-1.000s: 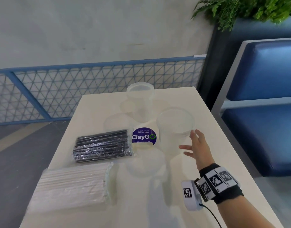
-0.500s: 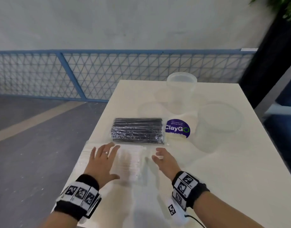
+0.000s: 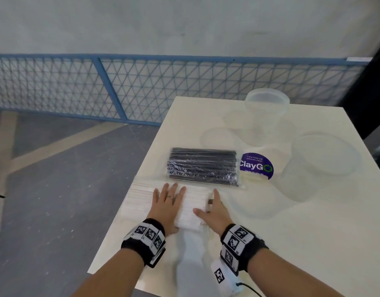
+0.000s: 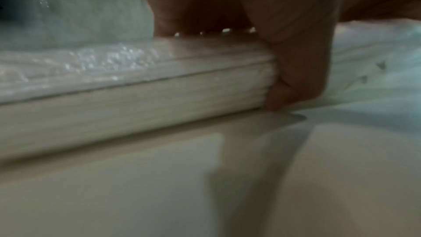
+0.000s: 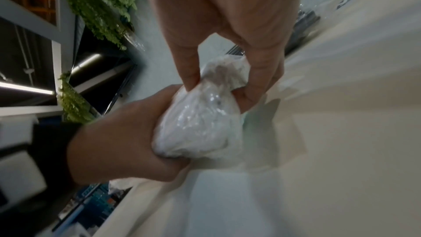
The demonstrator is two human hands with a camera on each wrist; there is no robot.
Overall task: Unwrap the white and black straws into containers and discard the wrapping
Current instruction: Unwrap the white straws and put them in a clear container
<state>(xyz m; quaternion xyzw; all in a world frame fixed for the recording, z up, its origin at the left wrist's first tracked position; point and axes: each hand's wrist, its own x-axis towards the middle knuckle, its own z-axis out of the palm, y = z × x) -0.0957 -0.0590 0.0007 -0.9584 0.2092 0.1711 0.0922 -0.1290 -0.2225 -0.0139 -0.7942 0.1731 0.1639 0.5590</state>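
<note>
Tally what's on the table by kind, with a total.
Straw packs: 2, the white pack under both hands and the black pack
Clear containers: 2, a tall one and a wide one
Clear lids: 2, one far, one near
Purple ClayGo sticker: 1
Total: 7

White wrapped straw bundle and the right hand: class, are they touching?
Touching. The right wrist view shows the right hand pinching the clear plastic wrapping at the end of the white wrapped straw bundle.
</note>
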